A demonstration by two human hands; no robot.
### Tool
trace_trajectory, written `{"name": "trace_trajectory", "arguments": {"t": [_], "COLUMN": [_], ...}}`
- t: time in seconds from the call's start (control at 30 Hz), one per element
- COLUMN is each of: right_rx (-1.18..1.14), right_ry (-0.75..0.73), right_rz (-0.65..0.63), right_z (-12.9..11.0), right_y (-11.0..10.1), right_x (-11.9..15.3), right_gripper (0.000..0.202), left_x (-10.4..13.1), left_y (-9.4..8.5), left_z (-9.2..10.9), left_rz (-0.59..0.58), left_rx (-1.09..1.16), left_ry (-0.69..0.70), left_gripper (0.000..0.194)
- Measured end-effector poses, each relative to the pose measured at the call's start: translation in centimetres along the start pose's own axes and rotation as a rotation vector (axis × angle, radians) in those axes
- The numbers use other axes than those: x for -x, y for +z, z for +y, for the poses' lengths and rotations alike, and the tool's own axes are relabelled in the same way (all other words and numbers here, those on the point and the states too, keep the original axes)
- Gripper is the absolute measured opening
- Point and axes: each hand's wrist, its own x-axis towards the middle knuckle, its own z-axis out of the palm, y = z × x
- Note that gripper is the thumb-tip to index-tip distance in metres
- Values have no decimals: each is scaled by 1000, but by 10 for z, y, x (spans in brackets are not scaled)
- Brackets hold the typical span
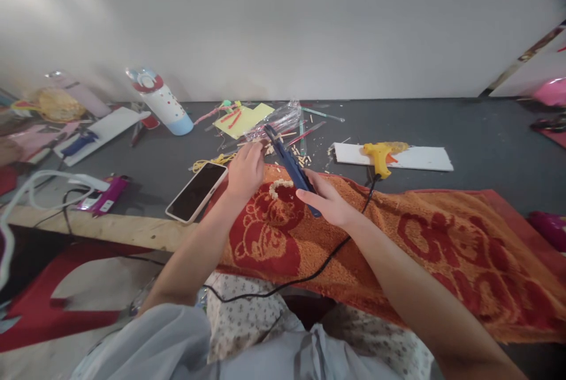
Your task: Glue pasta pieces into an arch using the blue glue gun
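- Head view: blue cutter [290, 163], gripped in right hand [328, 198], tip toward eleven o'clock.
- Left hand [246, 170], fingers bent, at cutter's nine o'clock; whether anything is pinched cannot be told.
- Curved row of beige pieces [273, 189], laid on orange towel [340, 238].
- Yellow glue gun [379, 159], rested on white board [427, 158], three o'clock.
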Motion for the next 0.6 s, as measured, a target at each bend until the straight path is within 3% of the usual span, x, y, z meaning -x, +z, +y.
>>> {"name": "trace_trajectory", "arguments": {"t": [0.33, 0.6], "right_rx": [-71, -5], "right_ry": [12, 16], "right_rz": [-82, -56], "right_z": [-3, 4], "right_y": [-3, -11], "right_x": [1, 0], "right_gripper": [56, 52], "left_x": [0, -5], "left_y": [-6, -10], "left_z": [7, -3], "left_rz": [9, -56], "left_rx": [94, 69], "left_ry": [-53, 15], "left_gripper": [29, 34]}}
